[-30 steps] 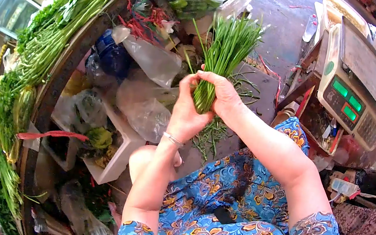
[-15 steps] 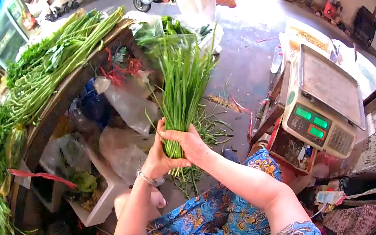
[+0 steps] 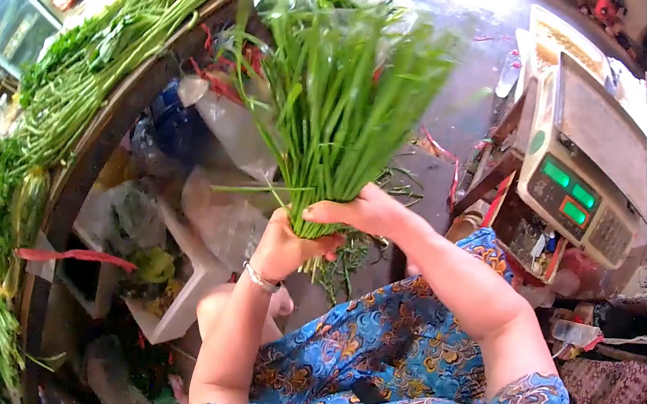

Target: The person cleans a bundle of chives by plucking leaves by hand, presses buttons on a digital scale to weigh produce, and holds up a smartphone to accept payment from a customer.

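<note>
Chives [image 3: 333,144], probably, now fanned wider, so less tightly bunched; gripped low by curled left hand [image 3: 282,248] and right hand [image 3: 363,211].

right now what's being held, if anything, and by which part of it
A bunch of long, thin green stalks, held near its lower end, where the stalks gather, by both the left hand and the right hand.

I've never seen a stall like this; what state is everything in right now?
Left hand: closed around the lower stalks
Right hand: closed on the stalks, thumb across them
Green bunch: held, tops fanned out, lower ends gathered
Bracelet: worn on the left wrist
Scale: on, display lit
White box: open
Loose green bits: scattered
</note>
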The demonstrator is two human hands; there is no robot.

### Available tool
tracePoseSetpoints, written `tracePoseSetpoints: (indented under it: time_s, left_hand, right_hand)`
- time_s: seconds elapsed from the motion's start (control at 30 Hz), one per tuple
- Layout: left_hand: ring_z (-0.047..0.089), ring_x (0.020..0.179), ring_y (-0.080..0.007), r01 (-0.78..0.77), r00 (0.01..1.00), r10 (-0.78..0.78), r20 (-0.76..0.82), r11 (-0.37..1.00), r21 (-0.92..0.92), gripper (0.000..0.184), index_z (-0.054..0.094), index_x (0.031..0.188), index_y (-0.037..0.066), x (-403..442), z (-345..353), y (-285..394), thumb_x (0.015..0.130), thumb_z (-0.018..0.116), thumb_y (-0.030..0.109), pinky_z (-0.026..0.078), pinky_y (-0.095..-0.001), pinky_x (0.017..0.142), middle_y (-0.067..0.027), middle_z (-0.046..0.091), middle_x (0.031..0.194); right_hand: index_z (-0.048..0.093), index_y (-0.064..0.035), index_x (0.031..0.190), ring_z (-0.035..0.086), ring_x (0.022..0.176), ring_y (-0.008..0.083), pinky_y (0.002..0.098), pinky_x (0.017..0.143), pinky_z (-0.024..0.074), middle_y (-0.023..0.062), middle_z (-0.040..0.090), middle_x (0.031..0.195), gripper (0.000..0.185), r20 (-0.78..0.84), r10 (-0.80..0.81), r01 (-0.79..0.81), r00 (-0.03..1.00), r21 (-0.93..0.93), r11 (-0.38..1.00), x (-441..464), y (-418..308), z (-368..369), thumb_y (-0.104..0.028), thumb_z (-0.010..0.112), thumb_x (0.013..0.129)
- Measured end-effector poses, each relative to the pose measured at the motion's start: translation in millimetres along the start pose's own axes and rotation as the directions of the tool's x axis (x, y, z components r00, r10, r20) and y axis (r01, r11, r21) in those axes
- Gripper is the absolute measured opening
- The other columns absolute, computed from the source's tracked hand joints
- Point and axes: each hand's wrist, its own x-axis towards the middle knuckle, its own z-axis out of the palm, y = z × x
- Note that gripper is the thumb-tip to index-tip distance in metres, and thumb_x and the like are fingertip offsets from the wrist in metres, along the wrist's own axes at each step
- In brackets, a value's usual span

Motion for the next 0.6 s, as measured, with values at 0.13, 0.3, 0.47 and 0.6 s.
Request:
tracePoseSetpoints:
  time_s: [0.13,0.3,0.47,0.6]
  left_hand:
    - [0.061,0.062,-0.0097,-0.070,0.986,0.083,-0.148,0.994,0.086,0.025,0.066,0.093,0.002,10,-9,-13,0.072,0.075,-0.005,0.051,-0.0265,0.054,-0.0010,0.067,0.077]
    - [0.061,0.065,-0.0108,-0.021,0.975,0.045,-0.217,0.993,0.113,0.028,0.065,0.093,0.002,7,-19,-15,0.069,0.080,-0.001,0.050,-0.0259,0.057,-0.0018,0.067,0.079]
    - [0.058,0.053,-0.0148,0.090,0.994,-0.101,-0.038,0.969,-0.228,0.038,0.061,0.099,0.004,-2,-27,-19,0.069,0.084,0.011,0.047,-0.0268,0.044,-0.0039,0.063,0.071]
    - [0.059,0.054,-0.0147,0.123,0.991,-0.131,-0.002,0.933,-0.339,0.038,0.061,0.102,0.003,-5,-27,-18,0.071,0.082,0.010,0.047,-0.0264,0.045,-0.0042,0.063,0.072]
  right_hand:
    - [0.063,-0.0043,0.111,0.058,0.096,0.0118,0.0294,0.087,0.0468,0.0020,0.066,0.103,0.040,-0.120,0.057,-0.044,0.991,0.105,0.993,12,18,-5,-0.023,0.078,0.079]
    - [0.061,-0.0044,0.120,0.058,0.104,0.0134,0.0302,0.096,0.0433,0.0037,0.065,0.113,0.044,-0.191,0.111,-0.075,0.975,0.186,0.980,10,13,2,-0.019,0.075,0.081]
    - [0.061,-0.0036,0.119,0.057,0.104,0.0125,0.0297,0.095,0.0437,0.0028,0.065,0.112,0.037,-0.095,0.053,-0.038,0.994,0.152,0.988,6,8,0,-0.013,0.070,0.084]
    - [0.061,-0.0043,0.119,0.056,0.106,0.0126,0.0303,0.095,0.0442,0.0027,0.065,0.112,0.034,-0.038,0.077,-0.075,0.996,0.060,0.995,3,15,-6,-0.014,0.068,0.086]
